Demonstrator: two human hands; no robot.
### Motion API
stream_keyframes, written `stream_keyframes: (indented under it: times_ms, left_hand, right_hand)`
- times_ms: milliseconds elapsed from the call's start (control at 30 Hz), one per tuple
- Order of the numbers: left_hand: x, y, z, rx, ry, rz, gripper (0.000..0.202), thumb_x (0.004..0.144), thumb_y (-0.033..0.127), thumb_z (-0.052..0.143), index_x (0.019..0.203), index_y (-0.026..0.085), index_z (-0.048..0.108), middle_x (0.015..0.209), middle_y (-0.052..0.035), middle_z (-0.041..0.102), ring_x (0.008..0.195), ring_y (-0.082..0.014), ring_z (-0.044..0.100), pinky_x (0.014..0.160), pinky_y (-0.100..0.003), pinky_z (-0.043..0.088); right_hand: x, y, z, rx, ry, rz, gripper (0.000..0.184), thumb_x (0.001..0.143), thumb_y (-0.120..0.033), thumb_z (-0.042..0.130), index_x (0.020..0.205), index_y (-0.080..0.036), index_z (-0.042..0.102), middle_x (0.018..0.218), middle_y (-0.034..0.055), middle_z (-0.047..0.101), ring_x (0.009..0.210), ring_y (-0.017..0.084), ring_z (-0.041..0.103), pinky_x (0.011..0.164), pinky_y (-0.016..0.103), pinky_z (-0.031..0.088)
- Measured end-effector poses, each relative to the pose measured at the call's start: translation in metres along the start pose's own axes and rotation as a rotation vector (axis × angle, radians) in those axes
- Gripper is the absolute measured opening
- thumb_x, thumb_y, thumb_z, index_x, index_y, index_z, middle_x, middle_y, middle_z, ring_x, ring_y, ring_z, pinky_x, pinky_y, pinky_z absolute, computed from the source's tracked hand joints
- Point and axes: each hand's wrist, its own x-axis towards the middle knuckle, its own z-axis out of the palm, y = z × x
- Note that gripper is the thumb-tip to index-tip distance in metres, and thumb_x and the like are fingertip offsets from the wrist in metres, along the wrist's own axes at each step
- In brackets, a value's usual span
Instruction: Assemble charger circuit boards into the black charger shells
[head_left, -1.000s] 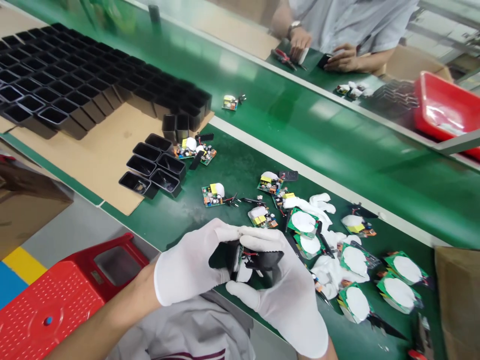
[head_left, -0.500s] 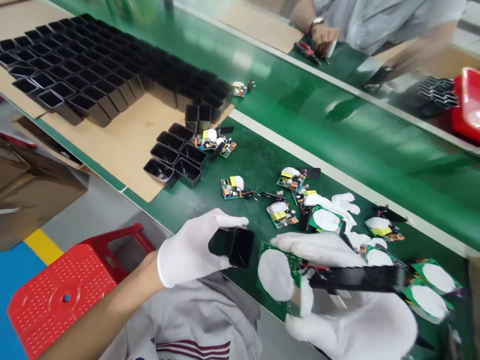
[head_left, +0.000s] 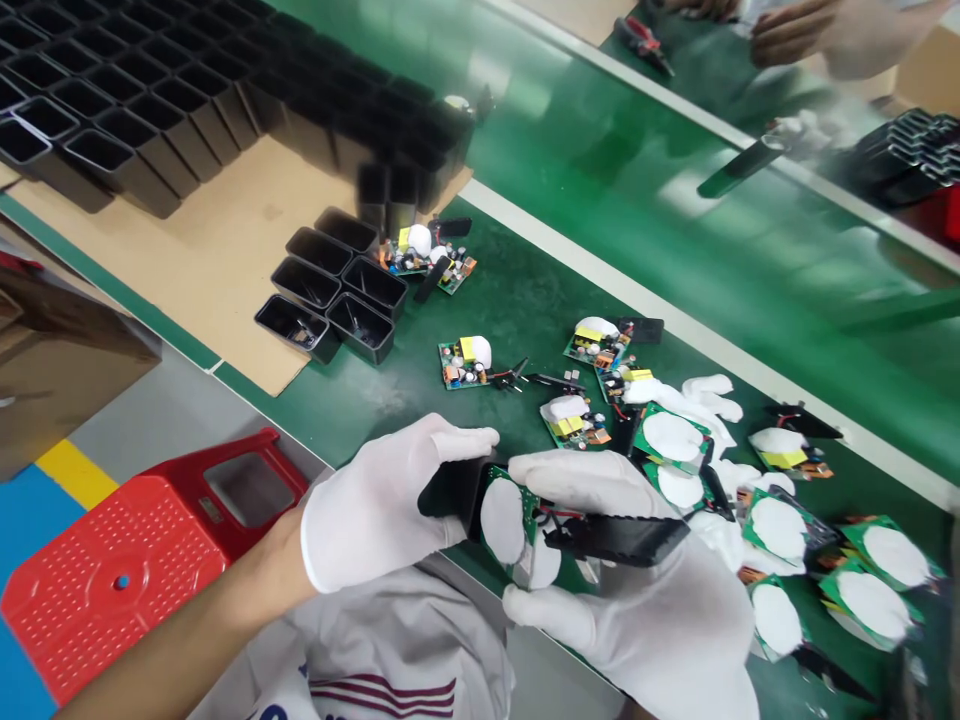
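Left hand (head_left: 375, 510), white-gloved, fingers clenched round a black case (head_left: 450, 490), held low over the near edge of the green bench (head_left: 525, 300). Case mouth faces right.

Right hand (head_left: 660, 620), also gloved, grasps a green board (head_left: 517, 520) with a white pad on its face, and a black cover (head_left: 615, 538) wired to it. Thumb lies on top, fingers underneath. Board's left end touches the case mouth; whether it is inside, cannot tell.

Around:
- Four open cases (head_left: 330, 295) in a block, half on the cardboard sheet (head_left: 225, 250), just beyond the hands to the left.
- Large grid of cases (head_left: 150, 110) at the far left on the same sheet.
- Loose boards: one (head_left: 465, 362) ahead of the hands, a pair (head_left: 427, 262) beside the four-block, others (head_left: 592, 345) to the right.
- Heap of boards, pad side up (head_left: 780, 525), close to the right hand, mixed with white pads (head_left: 705, 395) and black covers.
- Red stool (head_left: 127, 570) below the left forearm, off the bench.
- Green belt (head_left: 675, 220) behind the white rail, blurred.
- Another person's bare hands (head_left: 795, 30) at the top right across the belt; pliers (head_left: 643, 40) near them.

Nothing lies between the two hands but the parts themselves; the heap crowds the right wrist.
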Motion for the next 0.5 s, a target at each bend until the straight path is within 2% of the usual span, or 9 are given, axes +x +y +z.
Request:
stream_keyframes:
  times_ms: [167, 267, 500]
  left_hand:
    - [-0.001, -0.0003, 0.0017, 0.0, -0.014, -0.017, 0.082, 0.075, 0.004, 0.08, 0.147, 0.031, 0.053, 0.135, -0.0053, 0.068, 0.119, -0.0239, 0.073, 0.102, -0.038, 0.061]
    - [-0.0024, -0.001, 0.0029, -0.013, -0.017, -0.043, 0.082, 0.075, 0.006, 0.082, 0.147, 0.032, 0.053, 0.138, -0.0046, 0.068, 0.123, -0.0246, 0.073, 0.105, -0.038, 0.06]
    - [-0.0019, 0.0003, 0.0037, -0.007, -0.009, -0.051, 0.075, 0.079, 0.011, 0.082, 0.145, 0.03, 0.054, 0.131, -0.0053, 0.07, 0.117, -0.0238, 0.075, 0.1, -0.038, 0.062]
  right_hand:
    - [0.001, 0.003, 0.0028, 0.009, 0.008, -0.009, 0.055, 0.081, -0.046, 0.093, 0.129, -0.034, 0.07, 0.117, 0.0028, 0.078, 0.113, 0.026, 0.075, 0.095, 0.036, 0.066]
    - [0.0018, 0.0042, 0.0036, 0.008, -0.005, -0.02, 0.054, 0.081, -0.048, 0.093, 0.128, -0.034, 0.07, 0.116, 0.0029, 0.078, 0.112, 0.026, 0.075, 0.094, 0.037, 0.066]
    - [0.0012, 0.0067, 0.0067, -0.031, -0.003, -0.041, 0.052, 0.085, -0.051, 0.088, 0.129, -0.033, 0.069, 0.118, 0.0051, 0.077, 0.109, 0.026, 0.075, 0.094, 0.04, 0.066]
